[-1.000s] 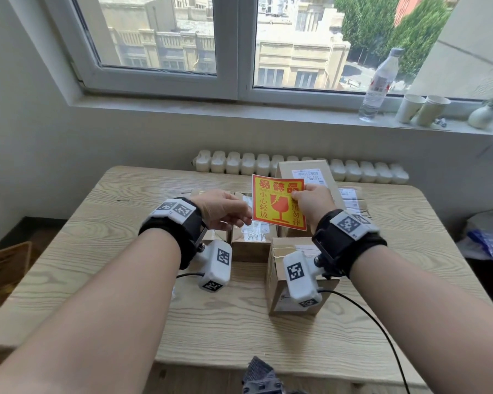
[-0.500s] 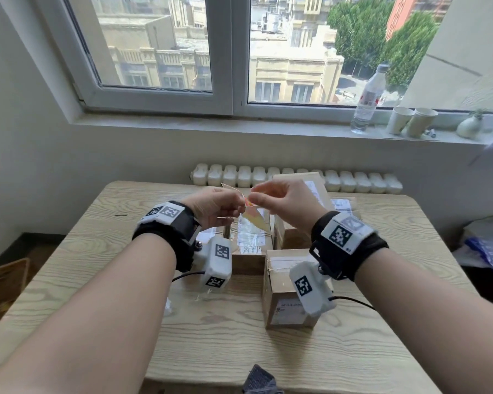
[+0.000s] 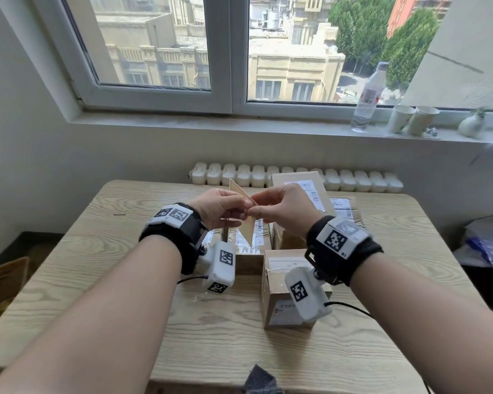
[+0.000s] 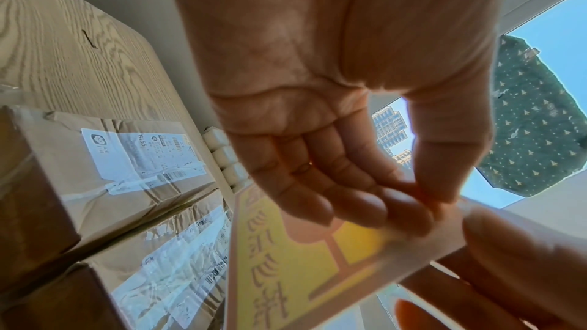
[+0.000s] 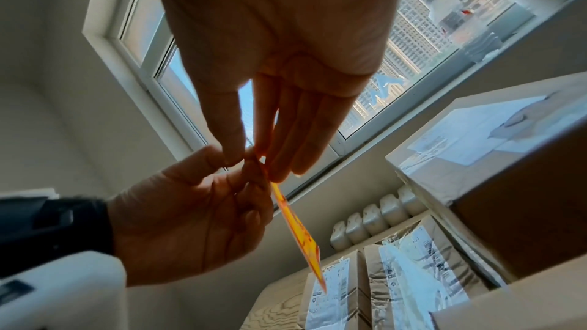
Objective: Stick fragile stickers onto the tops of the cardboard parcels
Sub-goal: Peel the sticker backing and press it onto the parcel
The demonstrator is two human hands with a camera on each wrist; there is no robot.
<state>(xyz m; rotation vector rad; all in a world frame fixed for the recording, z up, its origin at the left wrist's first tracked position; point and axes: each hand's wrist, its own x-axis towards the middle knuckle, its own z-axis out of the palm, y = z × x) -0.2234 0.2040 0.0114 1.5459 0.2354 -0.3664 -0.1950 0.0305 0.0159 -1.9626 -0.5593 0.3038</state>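
Both hands hold a yellow-orange fragile sticker (image 3: pixel 247 223) in the air over the cardboard parcels. In the head view it is turned so that its pale back shows. My left hand (image 3: pixel 244 207) pinches its upper corner between thumb and fingers, and my right hand (image 3: pixel 254 214) pinches the same corner from the other side. The left wrist view shows the printed face of the sticker (image 4: pixel 301 265) below my left fingers (image 4: pixel 355 200). Seen from the right wrist, the sticker (image 5: pixel 297 227) hangs edge-on. Several taped parcels stand on the table: one (image 3: pixel 251 253) under the hands, one (image 3: pixel 282 294) at the front right, a taller one (image 3: pixel 296 180) behind.
The wooden table (image 3: pixel 111 268) stands against a wall with a radiator (image 3: pixel 239 176). On the sill are a water bottle (image 3: pixel 367 98), two paper cups (image 3: pixel 413 119) and a small vase (image 3: pixel 471 125). A grey cloth (image 3: pixel 261 381) lies at the table's front edge.
The sticker faced me flat, held at its two sides. It has since been turned back-side toward me, and both hands have come together at one corner.
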